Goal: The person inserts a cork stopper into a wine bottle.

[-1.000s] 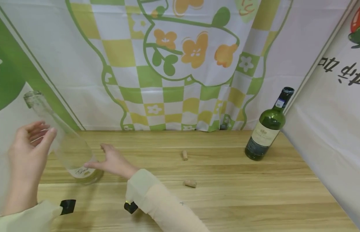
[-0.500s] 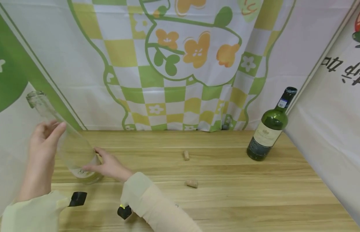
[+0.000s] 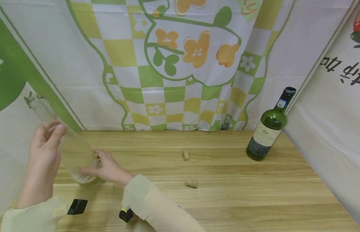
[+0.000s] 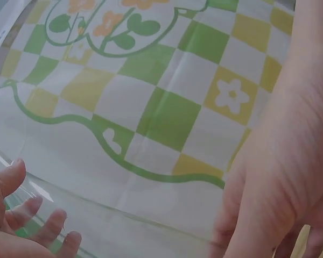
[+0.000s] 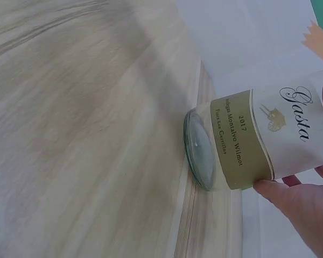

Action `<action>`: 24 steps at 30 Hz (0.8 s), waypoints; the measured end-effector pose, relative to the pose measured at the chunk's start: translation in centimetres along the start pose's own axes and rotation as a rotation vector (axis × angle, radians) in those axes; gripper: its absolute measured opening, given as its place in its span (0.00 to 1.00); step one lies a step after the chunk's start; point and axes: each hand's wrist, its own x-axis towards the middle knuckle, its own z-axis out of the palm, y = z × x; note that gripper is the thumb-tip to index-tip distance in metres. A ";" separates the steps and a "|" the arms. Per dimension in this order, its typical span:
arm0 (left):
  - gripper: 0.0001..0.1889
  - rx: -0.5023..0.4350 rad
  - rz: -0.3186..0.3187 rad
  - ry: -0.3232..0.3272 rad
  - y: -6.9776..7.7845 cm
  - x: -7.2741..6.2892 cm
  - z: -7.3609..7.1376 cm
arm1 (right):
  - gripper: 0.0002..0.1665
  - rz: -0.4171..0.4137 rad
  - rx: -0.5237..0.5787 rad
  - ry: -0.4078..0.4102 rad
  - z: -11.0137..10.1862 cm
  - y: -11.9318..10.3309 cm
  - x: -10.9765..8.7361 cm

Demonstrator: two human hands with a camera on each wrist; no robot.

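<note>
A clear glass wine bottle stands at the left of the table, its cream and tan "Gasta" label low on the body. My left hand holds the upper body, thumb on the near side and fingers round behind. In the left wrist view, the fingertips of that left hand overlap the glass. Lower down, my right hand grips the bottle, thumb across the label, other fingers partly hidden behind the glass. The bottle's base is right at the tabletop in the right wrist view.
Two corks, one farther back and one nearer, lie mid-table. A green wine bottle stands upright at the back right. Patterned cloth hangs along the back edge of the wooden table, with white cloth at both sides.
My left hand has come right and closed round the upper body. The right hand's fingers have wrapped round the lower body, and the clear bottle has turned, with less of its label showing.
</note>
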 end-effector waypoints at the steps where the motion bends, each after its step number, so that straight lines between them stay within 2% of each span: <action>1: 0.09 -0.023 0.015 -0.011 -0.1 -0.2 0.0 | 0.42 -0.009 -0.003 -0.007 -0.1 0.0 -0.2; 4: 0.08 -0.077 0.056 -0.049 -0.4 -0.6 0.1 | 0.43 -0.006 -0.006 -0.034 -0.4 -0.2 -0.8; 6: 0.09 -0.075 0.059 -0.083 -0.2 -0.9 0.2 | 0.45 0.001 -0.006 -0.047 -0.8 -0.3 -1.3; 12: 0.11 -0.179 0.112 -0.235 0.5 -1.6 1.4 | 0.48 0.012 -0.033 -0.102 -2.5 -1.0 -2.9; 14: 0.14 -0.194 0.129 -0.291 0.8 -2.0 2.0 | 0.48 0.013 -0.026 -0.115 -3.2 -1.3 -3.6; 20: 0.19 -0.226 0.172 -0.520 1.2 -2.9 4.2 | 0.51 0.019 0.054 -0.108 -5.3 -1.9 -6.5; 24: 0.19 -0.203 0.188 -0.578 1.5 -3.5 6.0 | 0.52 -0.013 0.060 -0.087 -6.6 -2.1 -8.3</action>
